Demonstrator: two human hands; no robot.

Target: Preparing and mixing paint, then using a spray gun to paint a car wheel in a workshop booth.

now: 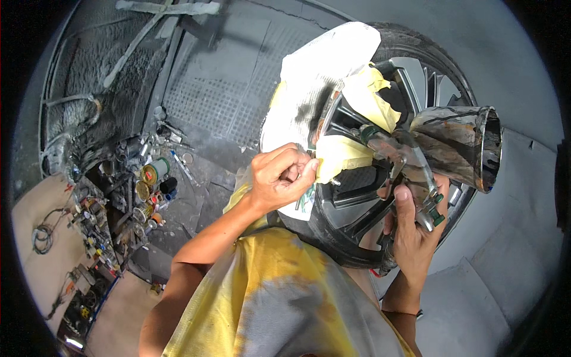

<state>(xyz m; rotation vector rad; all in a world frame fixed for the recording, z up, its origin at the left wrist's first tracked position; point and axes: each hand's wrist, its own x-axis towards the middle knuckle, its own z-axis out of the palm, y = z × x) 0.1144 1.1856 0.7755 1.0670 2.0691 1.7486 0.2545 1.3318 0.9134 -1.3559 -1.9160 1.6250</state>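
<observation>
My right hand (pixel 411 244) is wrapped round the handle of a spray gun (pixel 419 172), which has a dirty, paint-streaked cup (pixel 455 146) pointing to the right. The gun is over a black and silver alloy wheel (pixel 357 220). On the wheel's left side, my left hand (pixel 281 178) is closed in a pinch at the edge of a yellow masking tape piece (pixel 342 156); the fingertips partly hide the contact. Another crumpled yellow tape piece (pixel 372 98) sticks to the spokes farther up. White printed paper (pixel 312 77) covers the tyre's left part.
Black tyre rubber (pixel 410 40) shows at the wheel's far side. On the left stand several paint cans (pixel 156 171), bottles and tools in a cluttered group. A coiled cable (pixel 43 238) hangs beyond them. Grey-coated sheeting (pixel 511 238) lies to the right.
</observation>
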